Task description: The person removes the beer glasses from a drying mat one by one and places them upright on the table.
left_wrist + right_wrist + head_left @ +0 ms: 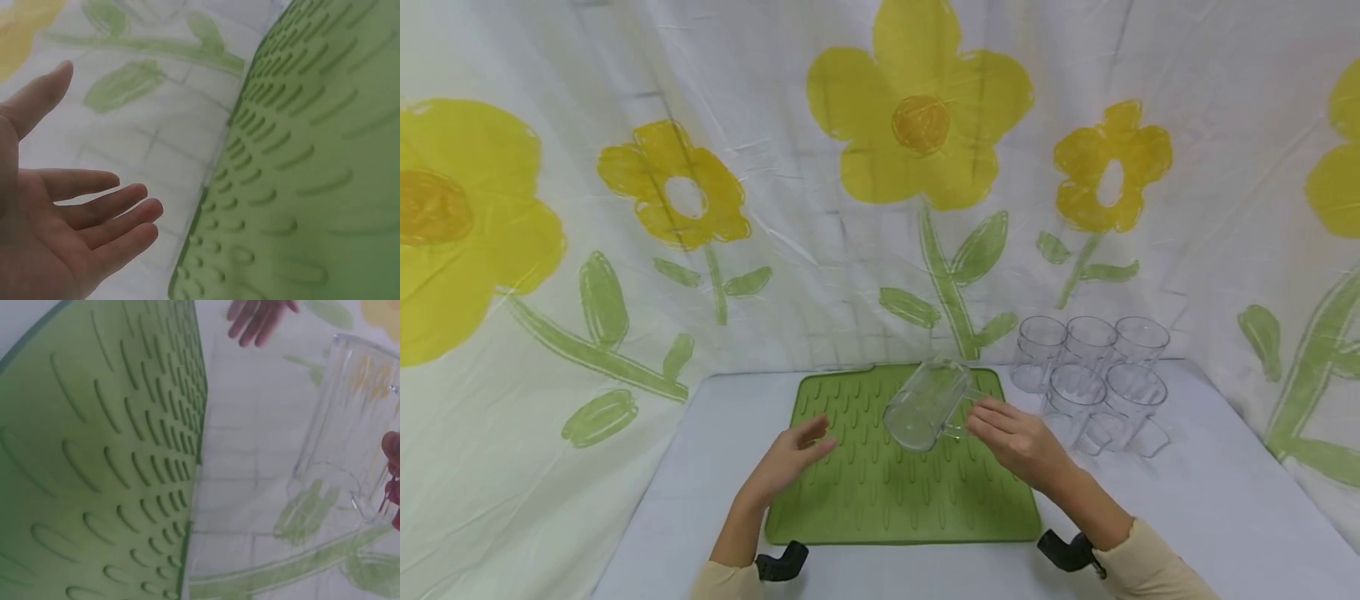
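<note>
My right hand (pixel 1021 440) grips the handle of a clear glass mug (pixel 928 403) and holds it tilted above a green ridged mat (pixel 850 508). The mug's base points down and to the left, its mouth up and to the right. In the right wrist view the mug (pixel 340 437) shows at the right edge, with only the fingertips (pixel 392 450) of that hand in sight. My left hand (pixel 786 457) hovers over the mat's left side, fingers spread, holding nothing. The left wrist view shows that hand (pixel 81 219) with its palm bare, apart from the mug.
Several clear mugs stand upright in two rows at the table's back right, among them a front mug (pixel 1135 400) and a back mug (pixel 1041 346). The white table (pixel 677 500) ends at a hanging cloth (pixel 790 275) printed with yellow flowers.
</note>
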Motion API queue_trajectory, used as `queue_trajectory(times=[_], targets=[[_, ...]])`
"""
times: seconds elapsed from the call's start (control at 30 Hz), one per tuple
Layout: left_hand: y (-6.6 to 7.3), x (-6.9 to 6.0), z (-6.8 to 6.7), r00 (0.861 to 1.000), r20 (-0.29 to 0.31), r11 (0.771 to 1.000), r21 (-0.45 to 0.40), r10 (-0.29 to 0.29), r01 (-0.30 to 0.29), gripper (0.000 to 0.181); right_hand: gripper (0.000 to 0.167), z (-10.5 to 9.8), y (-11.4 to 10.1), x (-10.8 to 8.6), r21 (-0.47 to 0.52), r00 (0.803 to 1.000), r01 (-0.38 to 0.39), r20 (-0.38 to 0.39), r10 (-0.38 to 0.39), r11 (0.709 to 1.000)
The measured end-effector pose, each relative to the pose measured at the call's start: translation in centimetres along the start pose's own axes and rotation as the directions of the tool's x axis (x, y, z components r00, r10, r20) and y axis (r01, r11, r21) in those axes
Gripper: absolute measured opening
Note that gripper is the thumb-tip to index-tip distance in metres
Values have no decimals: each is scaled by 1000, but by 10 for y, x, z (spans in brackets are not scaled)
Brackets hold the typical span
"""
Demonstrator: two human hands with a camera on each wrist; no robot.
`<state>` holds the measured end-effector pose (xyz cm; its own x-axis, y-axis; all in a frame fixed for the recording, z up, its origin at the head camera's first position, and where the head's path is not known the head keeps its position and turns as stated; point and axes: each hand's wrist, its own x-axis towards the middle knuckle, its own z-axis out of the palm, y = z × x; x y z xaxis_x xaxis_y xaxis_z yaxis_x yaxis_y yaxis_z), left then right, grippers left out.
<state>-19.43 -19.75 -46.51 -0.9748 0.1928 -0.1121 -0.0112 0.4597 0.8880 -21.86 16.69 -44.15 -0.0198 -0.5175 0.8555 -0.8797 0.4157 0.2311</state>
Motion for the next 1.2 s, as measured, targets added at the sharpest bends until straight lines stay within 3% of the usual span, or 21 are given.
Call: queue_trajectory(times=[0.3,0.7,0.93,1.07,1.2], targets=[[28,16,8,999,49,992,-129,22,-16,67,29,-1,-2,3,-18,1000,16,9,-15,1000],[55,32,24,986,134,950,-308,101,-56,67,28,2,-5,5,-15,999,28,-26,-28,999],[78,44,39,989,135,939,-344,63,-13,65,29,1,-6,7,-44,999,51,-3,-51,998],[87,50,45,984,172,937,-348,36,26,67,29,2,-6,10,-46,998,70,-3,-70,996],[91,55,47,970,238,924,-379,48,47,69,28,4,-6,11,-44,997,73,-11,-73,996]])
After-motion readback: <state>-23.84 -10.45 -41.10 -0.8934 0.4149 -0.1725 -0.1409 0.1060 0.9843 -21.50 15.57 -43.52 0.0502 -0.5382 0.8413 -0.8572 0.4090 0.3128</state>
